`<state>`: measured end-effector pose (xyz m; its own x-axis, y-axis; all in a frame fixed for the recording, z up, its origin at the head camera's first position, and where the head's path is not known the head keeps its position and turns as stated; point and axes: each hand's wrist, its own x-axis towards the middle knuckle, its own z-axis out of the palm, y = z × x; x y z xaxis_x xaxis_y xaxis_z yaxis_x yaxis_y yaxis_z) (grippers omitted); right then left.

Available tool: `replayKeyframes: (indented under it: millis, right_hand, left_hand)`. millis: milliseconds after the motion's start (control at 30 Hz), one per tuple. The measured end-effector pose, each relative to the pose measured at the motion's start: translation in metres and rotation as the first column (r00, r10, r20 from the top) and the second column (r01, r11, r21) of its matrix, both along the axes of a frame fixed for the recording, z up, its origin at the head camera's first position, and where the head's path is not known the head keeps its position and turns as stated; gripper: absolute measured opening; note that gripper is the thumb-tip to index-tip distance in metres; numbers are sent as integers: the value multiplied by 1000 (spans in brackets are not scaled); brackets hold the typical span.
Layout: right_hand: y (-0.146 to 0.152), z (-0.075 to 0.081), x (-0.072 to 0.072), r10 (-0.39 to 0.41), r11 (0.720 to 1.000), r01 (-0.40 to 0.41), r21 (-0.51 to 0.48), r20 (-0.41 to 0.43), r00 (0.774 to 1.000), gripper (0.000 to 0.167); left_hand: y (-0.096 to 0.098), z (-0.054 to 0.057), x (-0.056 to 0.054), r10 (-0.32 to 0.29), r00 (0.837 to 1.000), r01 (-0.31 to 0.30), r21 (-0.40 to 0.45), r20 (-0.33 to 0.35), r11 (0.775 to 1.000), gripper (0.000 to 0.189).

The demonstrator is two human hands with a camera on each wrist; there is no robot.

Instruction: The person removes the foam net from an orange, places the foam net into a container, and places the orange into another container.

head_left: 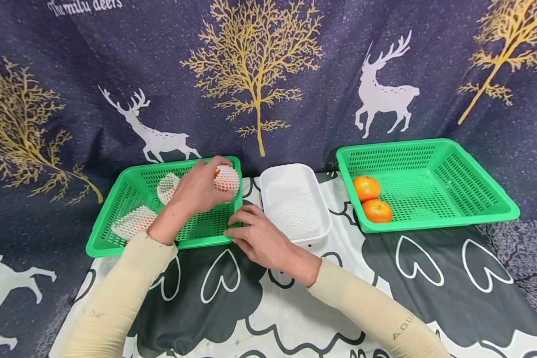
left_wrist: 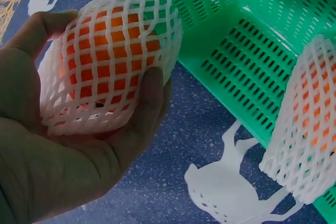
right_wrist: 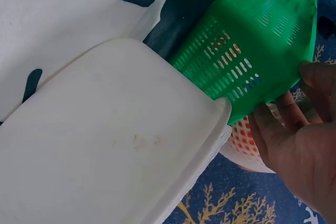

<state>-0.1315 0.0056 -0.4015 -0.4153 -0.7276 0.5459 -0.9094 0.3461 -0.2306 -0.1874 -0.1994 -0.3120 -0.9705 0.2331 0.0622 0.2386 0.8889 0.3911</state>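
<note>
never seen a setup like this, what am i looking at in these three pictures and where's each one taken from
There is no machine here, just a person's two bare hands. The widest picture comes from a camera on the head, looking forward and down; the other two come from cameras on each wrist. On a patterned cloth sit a left green basket, a white tray with foam netting, and a right green basket with two bare orange fruits. The left hand holds a netted orange fruit over the left basket, which contains two more netted pieces. The right hand touches that basket's rim.
</note>
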Motion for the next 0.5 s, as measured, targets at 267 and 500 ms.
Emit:
replayKeyframes:
  millis: [267, 500]
  right_hand:
    - [0, -1, 0, 4, 1000, -4, -20, 6, 1000, 19]
    - [0, 0, 1, -1, 1000, 2, -29, 31, 1000, 20]
  left_hand:
    - [1, 4, 9, 20, 1000, -18, 139, -9, 990, 69]
    - [2, 6, 17, -2, 998, 19, 252, -69, 968, 70]
